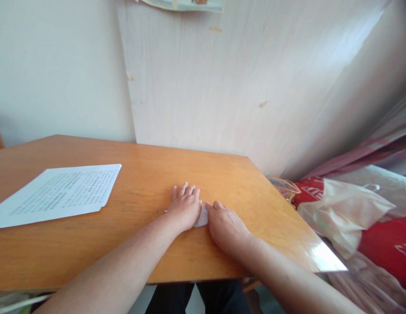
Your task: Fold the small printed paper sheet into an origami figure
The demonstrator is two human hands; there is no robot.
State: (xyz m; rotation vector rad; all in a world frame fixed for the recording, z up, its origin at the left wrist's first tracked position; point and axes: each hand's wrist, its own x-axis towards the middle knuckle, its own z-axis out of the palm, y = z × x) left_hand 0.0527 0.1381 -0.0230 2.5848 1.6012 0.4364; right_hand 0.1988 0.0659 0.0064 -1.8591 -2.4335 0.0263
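Note:
A small piece of white paper (201, 218), apparently folded, lies on the wooden table between my two hands. My left hand (186, 206) rests palm down over its left part, fingers spread and stretched toward the wall. A thin pale tip of it seems to poke out on that hand's left side. At the paper's right edge, my right hand (225, 224) has its fingers curled and drawn together, with the thumb side against the paper. Most of the paper is hidden under the hands, so its full shape cannot be seen.
Printed white sheets (62, 192) lie in a stack on the left of the table (150, 174). A pale wall panel (203, 87) rises behind the far edge. Beyond the right edge are red bags (389, 248) and a cream plastic bag (343, 209).

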